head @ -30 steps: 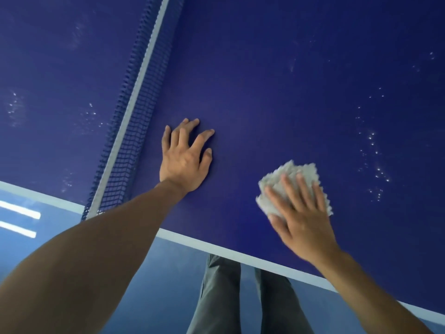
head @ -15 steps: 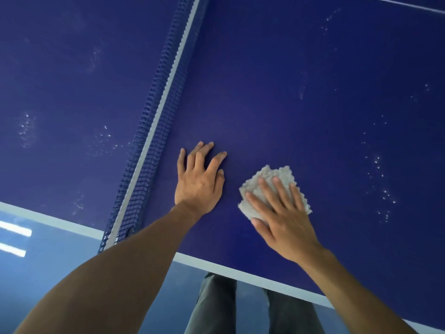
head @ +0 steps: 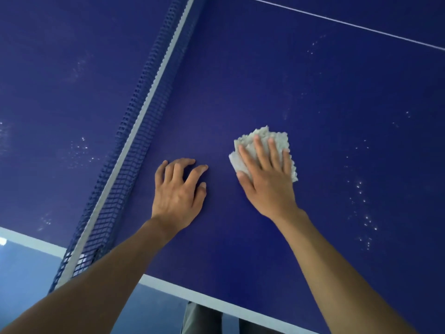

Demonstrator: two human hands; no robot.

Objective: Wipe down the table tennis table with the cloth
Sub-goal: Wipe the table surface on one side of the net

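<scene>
Table tennis table, dark blue, seen from above, with a white stripe along its near edge. On its left half, faint white specks dot the surface. A blue net with a white top band runs from the near edge away up the view. Just right of the net, the left hand rests on the table holding nothing, fingers arched and spread, tips touching the surface. Near it on the right, a crumpled white cloth lies on the table. The right hand presses on it with straight fingers, thumb along the cloth's left edge. Farther right, brighter specks are scattered, and a thin white line crosses the far corner.
</scene>
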